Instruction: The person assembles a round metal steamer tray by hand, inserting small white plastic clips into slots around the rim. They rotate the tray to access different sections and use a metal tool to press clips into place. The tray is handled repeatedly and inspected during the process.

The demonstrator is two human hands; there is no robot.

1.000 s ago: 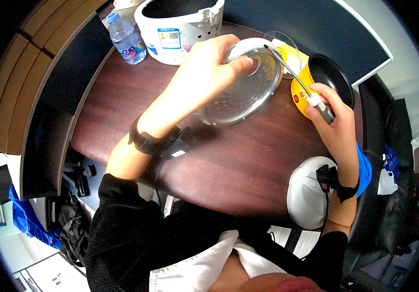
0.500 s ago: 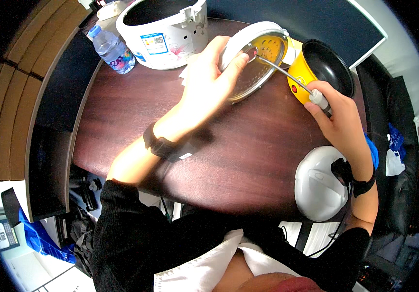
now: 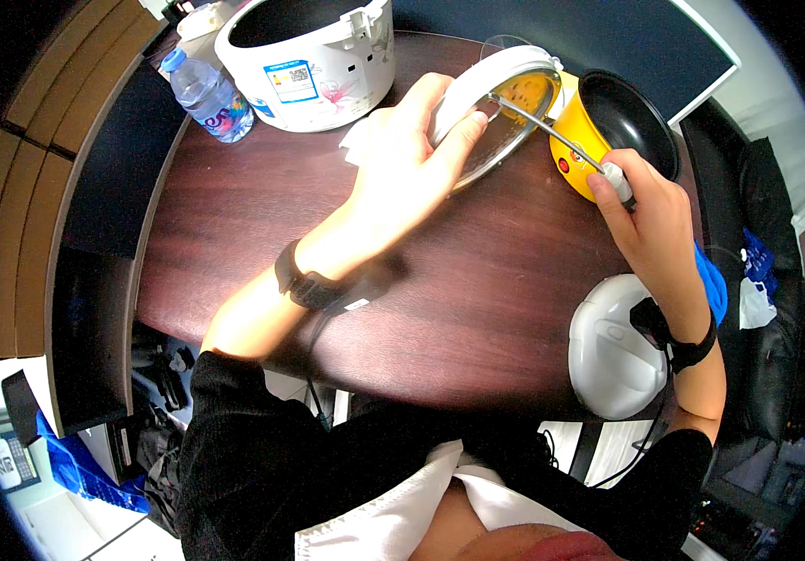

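Observation:
My left hand (image 3: 407, 154) grips a round lid (image 3: 477, 84) with a white rim, holding it tilted above the table. The lid's shiny metal inner side faces right and reflects yellow. My right hand (image 3: 650, 206) is closed round the pale handle of a screwdriver (image 3: 557, 136). Its long metal shaft points up and left, and the tip reaches the middle of the lid's inner side. Whether a screw sits under the tip, I cannot tell. Just behind the screwdriver stands a small yellow pot (image 3: 571, 126) with a black inside and a red button.
A white rice cooker body (image 3: 355, 70) without a lid stands at the back left, beside a water bottle (image 3: 206, 98) with a blue cap. A smooth white rounded cover (image 3: 608, 365) lies near the right front edge of the brown table (image 3: 402, 318). Something blue (image 3: 709, 280) shows behind my right wrist.
The lid has shifted slightly right and turned, so less of its inner side shows. My right hand has turned a little on the screwdriver and moved slightly up.

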